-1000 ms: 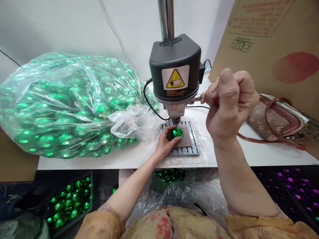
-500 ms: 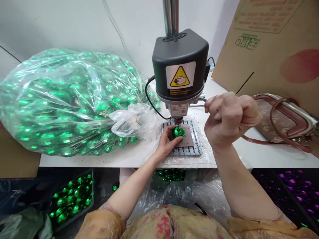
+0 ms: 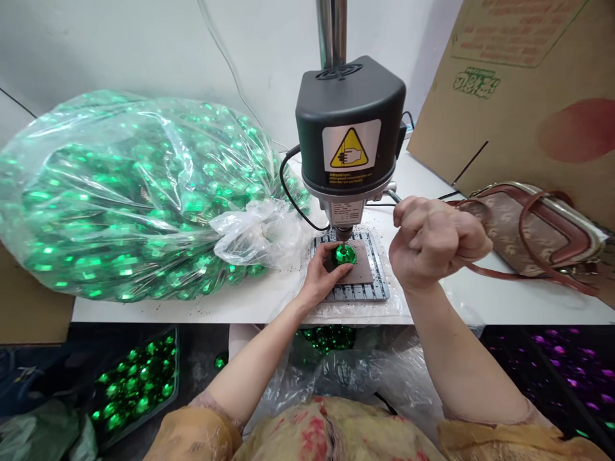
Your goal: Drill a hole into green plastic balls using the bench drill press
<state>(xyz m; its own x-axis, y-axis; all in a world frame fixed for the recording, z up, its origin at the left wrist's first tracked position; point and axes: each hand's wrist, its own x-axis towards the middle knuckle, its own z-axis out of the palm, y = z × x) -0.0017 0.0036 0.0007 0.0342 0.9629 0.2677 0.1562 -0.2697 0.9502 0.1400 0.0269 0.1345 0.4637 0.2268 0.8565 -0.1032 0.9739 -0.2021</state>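
Observation:
Under the drill press (image 3: 350,125), a shiny green faceted piece (image 3: 344,255) sits on a brown pad (image 3: 362,270) over the slotted metal base (image 3: 379,285). My left hand (image 3: 323,272) grips this piece from the left, thumb in front and fingers behind. The drill bit (image 3: 343,244) comes down at the middle of the piece; its tip cannot be made out. My right hand (image 3: 435,242) is closed in a fist around the press's feed lever (image 3: 393,194), whose grip end is hidden in the palm.
A big clear bag (image 3: 134,198) of green faceted pieces lies left on the white table (image 3: 192,312). To the right are a brown handbag (image 3: 523,224) and a cardboard box (image 3: 509,96). Below stand a tray (image 3: 177,365) of green pieces and purple pieces (image 3: 562,358).
My right fist has come down and slightly toward me, turning the feed lever. The drill bit has lowered onto the green piece, which my left hand keeps in place. The view has shifted slightly.

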